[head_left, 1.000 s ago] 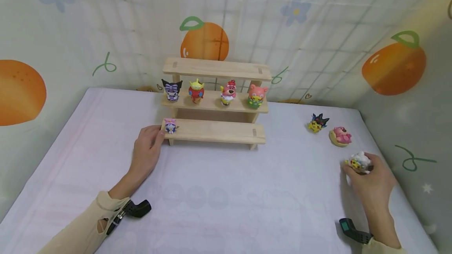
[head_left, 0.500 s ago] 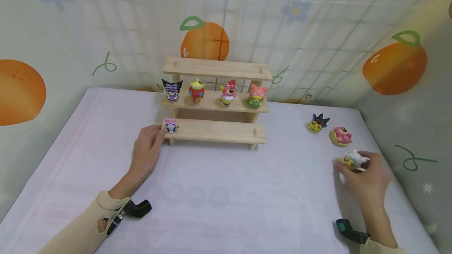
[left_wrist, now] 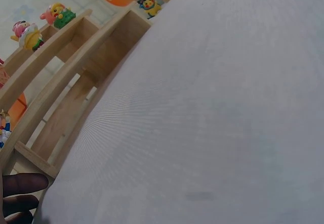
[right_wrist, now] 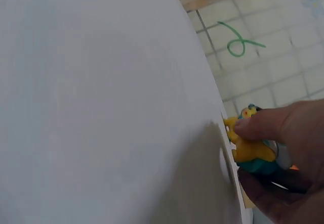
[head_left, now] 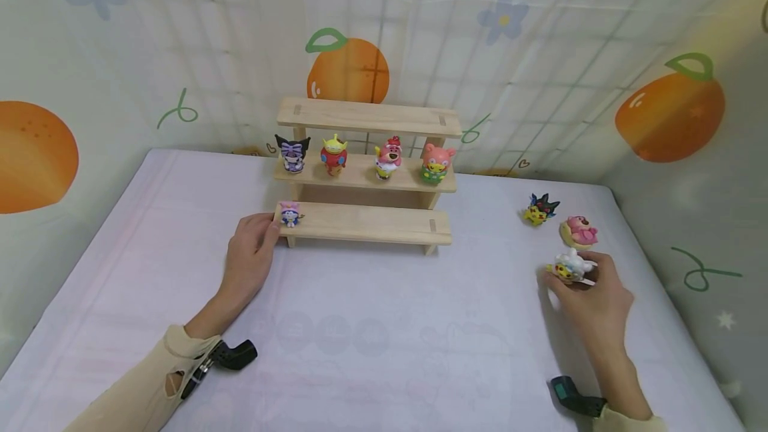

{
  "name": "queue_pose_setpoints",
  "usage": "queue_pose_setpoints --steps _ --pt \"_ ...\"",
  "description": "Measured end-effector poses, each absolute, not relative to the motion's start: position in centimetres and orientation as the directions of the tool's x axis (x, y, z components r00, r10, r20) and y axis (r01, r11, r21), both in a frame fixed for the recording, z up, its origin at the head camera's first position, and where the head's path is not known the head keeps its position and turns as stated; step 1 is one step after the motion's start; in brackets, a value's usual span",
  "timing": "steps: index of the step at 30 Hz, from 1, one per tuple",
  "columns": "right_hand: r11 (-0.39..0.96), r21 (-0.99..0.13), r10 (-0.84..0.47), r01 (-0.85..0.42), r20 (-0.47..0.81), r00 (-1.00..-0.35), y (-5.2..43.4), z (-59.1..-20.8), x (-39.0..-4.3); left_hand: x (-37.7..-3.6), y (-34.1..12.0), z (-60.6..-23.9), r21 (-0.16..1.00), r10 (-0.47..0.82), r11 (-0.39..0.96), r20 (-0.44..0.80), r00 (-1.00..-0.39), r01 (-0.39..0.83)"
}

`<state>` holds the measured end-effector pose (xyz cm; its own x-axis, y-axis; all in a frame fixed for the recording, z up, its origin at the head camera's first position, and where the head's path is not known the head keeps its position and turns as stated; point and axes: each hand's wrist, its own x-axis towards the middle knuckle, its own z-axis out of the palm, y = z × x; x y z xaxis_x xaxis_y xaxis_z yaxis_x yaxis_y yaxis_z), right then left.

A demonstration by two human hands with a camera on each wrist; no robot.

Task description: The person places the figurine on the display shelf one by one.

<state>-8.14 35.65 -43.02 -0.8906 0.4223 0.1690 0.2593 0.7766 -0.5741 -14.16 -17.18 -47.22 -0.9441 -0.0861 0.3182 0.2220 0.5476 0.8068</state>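
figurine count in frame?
8. Four on the middle shelf. One on the bottom shelf. Two on the table. One held in the right hand. None visibly hidden.

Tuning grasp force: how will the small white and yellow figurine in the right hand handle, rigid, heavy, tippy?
The white and yellow figurine looks moulded and rigid, so probably no flex. The right hand lifts it with fingertips alone, so likely light. Its rounded, glossy-looking body may slip, and it could tip when set on the wooden shelf.
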Motion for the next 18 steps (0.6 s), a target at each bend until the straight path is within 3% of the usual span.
queue_pose_setpoints --steps 18 --pt "0.776 -0.615 0.325 0.136 0.206 -0.923 33.0 -43.7 -8.5 -14.2 -17.2 -47.4 0.808 -0.089 0.543 0.324 -0.942 0.227"
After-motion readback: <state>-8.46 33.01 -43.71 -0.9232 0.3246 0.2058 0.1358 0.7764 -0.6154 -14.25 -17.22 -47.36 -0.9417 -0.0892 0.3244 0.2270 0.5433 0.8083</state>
